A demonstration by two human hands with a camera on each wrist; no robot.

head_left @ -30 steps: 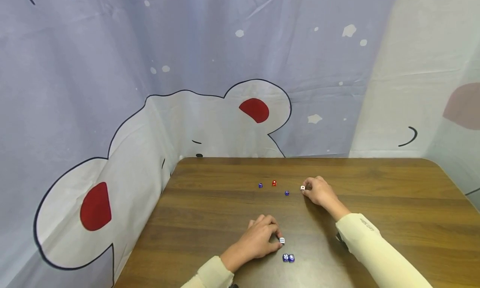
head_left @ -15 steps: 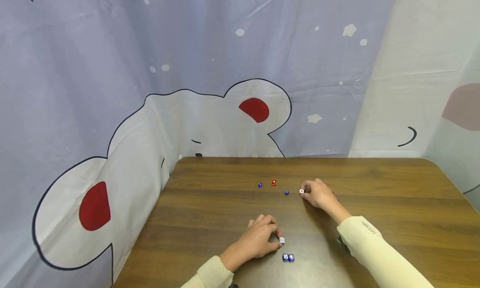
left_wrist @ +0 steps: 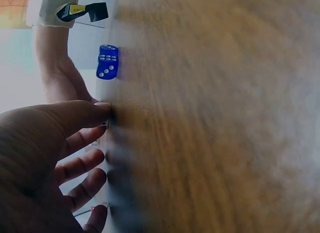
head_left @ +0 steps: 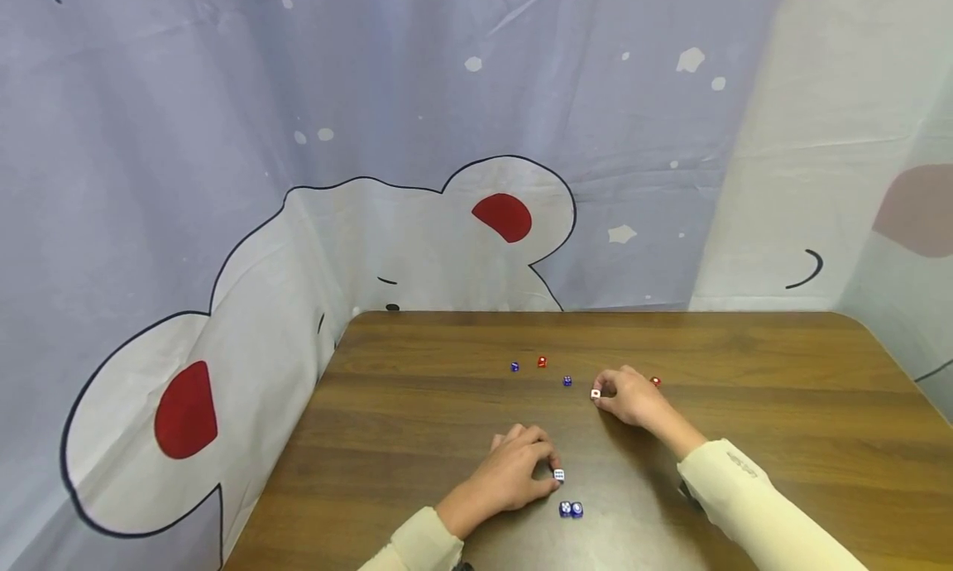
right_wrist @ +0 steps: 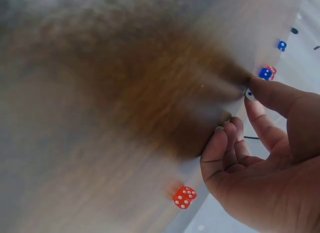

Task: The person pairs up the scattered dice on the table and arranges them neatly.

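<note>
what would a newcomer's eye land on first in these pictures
Probably the large red-eared white cartoon animal on the cloth backdrop behind the wooden table. Next, the left grip pinches one white die near the wearer, and the right grip a second white die farther off. Two blue dice sit side by side near the left grip.

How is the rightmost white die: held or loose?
Held: the right hand pinches the white die between thumb and finger in its wrist view.

The left sleeve [head_left: 417, 546] is pale cream and ends in a wide cuff [head_left: 439, 531]. The matching right sleeve [head_left: 774, 513] bears a small grey marking [head_left: 742, 463], too small to read, and a black piece [left_wrist: 98, 12] with a yellow label [left_wrist: 77, 9] shows at its end.
</note>
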